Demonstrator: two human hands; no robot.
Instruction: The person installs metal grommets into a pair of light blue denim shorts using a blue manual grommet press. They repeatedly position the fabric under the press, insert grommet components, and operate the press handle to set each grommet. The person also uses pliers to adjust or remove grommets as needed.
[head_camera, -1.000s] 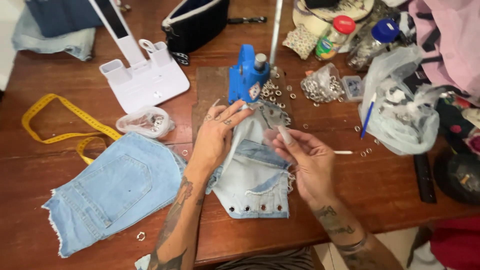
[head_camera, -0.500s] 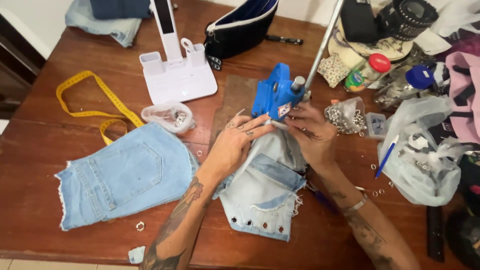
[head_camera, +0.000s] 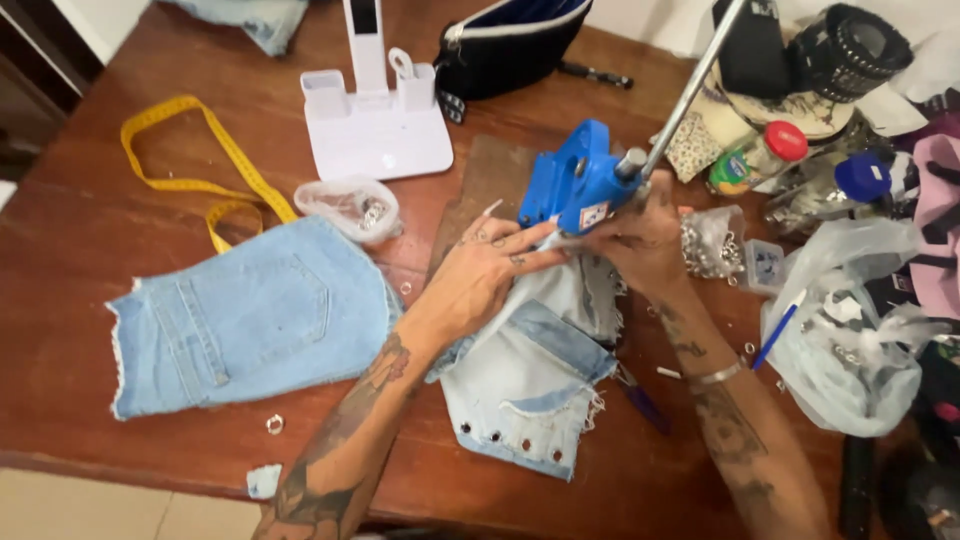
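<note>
Left hand (head_camera: 480, 275): spread flat, fingers splayed wide, pressing the pale denim piece (head_camera: 535, 385) down on the bench (head_camera: 90, 230); fingertips reach to the base of the blue hand press (head_camera: 578, 185).
Right hand (head_camera: 645, 240): curled close at the foot of the press, just across from the left hand; whether it pinches the cloth or a small part cannot be told.
Denim piece: lies under and between both hands, its upper edge tucked beneath the press, its lower edge with a row of metal eyelets hanging toward the person, behind the wrists.
Press: stands just beyond the fingertips of both hands, its silver lever (head_camera: 690, 90) slanting up and away to the right.
Left of the left forearm: a second, larger denim piece (head_camera: 245, 320), lying flat, well apart from the hands.
Beyond the left hand: a small clear bag of metal rings (head_camera: 350, 208), a yellow tape measure (head_camera: 190, 165), a white stand (head_camera: 375, 125).
Right of the right hand: a clear bag of eyelets (head_camera: 712, 240), then a large plastic bag (head_camera: 850, 340) with a blue pen (head_camera: 780, 328) leaning on it.
Near the right forearm: a purple-handled tool (head_camera: 642, 398) lying on the bench.
</note>
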